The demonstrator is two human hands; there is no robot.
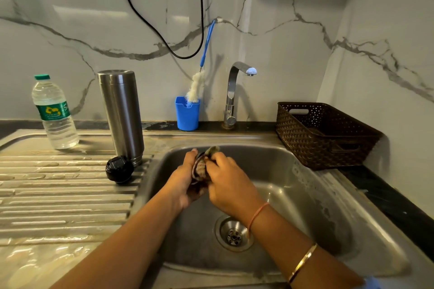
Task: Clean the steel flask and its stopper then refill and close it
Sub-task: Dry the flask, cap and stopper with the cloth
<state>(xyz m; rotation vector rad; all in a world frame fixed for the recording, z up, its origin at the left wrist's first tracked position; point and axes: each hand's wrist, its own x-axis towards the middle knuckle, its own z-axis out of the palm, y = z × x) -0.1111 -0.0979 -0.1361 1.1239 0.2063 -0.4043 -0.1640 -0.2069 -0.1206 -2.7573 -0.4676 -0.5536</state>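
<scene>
The steel flask (122, 115) stands upright on the drainboard, left of the sink. Its black stopper (119, 169) lies in front of it at the drainboard's edge. Over the sink basin, my left hand (185, 180) and my right hand (230, 183) meet around a worn, dark scrub pad (202, 166). The left hand cups it from the side, and the right hand's fingers curl over its top. I cannot tell whether anything is wrapped inside the pad. Neither hand touches the flask or the stopper.
A clear water bottle with a green cap (55, 112) stands left of the flask. A bottle brush (199, 82) sits in a blue holder (187, 114) by the wall. The tap (234, 91) is off. A brown basket (324, 134) stands right of the sink (328, 195).
</scene>
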